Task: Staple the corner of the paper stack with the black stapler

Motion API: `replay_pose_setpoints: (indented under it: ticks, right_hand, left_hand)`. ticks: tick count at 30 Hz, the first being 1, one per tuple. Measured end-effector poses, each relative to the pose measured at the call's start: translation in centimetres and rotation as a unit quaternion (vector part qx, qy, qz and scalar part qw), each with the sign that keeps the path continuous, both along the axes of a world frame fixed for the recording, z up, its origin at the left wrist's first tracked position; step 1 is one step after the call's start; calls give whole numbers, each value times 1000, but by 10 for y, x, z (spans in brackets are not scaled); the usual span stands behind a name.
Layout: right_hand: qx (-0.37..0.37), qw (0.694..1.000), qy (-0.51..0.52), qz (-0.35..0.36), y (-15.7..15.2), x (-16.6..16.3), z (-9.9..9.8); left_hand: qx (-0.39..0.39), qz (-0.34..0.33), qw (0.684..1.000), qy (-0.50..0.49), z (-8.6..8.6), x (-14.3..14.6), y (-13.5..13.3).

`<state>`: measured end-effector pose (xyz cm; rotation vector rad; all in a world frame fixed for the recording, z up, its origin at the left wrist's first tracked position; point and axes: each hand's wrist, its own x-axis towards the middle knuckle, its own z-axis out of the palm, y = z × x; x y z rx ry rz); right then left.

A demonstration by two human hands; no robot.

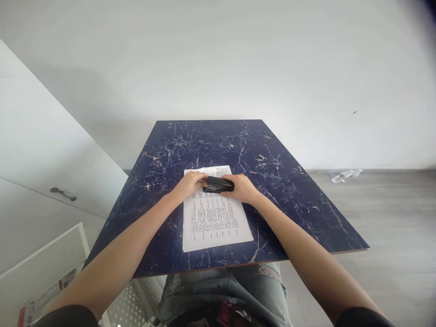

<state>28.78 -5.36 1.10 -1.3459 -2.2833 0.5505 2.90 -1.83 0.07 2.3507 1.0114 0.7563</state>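
A black stapler (219, 184) lies sideways over the upper part of a stack of printed paper (214, 222). My right hand (242, 187) is closed around the stapler's right end. At its left end, my left hand (193, 184) has its fingers bent and pressed against the stapler, thumb and fingertips touching it. The printed sheets rest on a dark blue, marble-patterned table (211, 141), with their lower edge close to the table's front. Part of the top sheet is hidden under the stapler and both hands.
A small strip of staples (261, 157) sits on the table beyond my right hand. A white wall (218, 59) stands behind the table. On the floor at right lies a clear plastic item (346, 175). A white cabinet with a dark handle (63, 194) is at left.
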Motion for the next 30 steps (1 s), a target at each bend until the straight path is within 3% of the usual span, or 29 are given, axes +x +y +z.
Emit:
replay_pose_setpoints:
  ticks: [5,7,10,13,21,25,27,30]
  right_hand:
    - [21,999,36,-11,-3,-4,-1]
    - [21,999,45,-8,-5,-5,-1]
    - [34,998,53,13,-7,-6,-1]
    - [78,995,48,28,-11,-10,-2]
    - [102,990,92,19,-12,-8,2]
    - [133,974,153,-103,-2,32,14]
    - [158,963,146,-162,4,55,18]
    - [168,962,96,-194,12,81,17]
  left_hand:
    - [35,45,998,30,8,-11,-1]
    - [68,123,989,38,8,-20,0]
    - [113,276,950,98,1,-33,1]
    - [110,341,919,165,-6,-38,1]
    - [48,276,951,134,-5,-26,1]
    - [1,264,964,44,-3,-28,2]
    - [-18,259,966,-13,-5,-31,5]
    - [-47,237,965,-100,-8,-35,10]
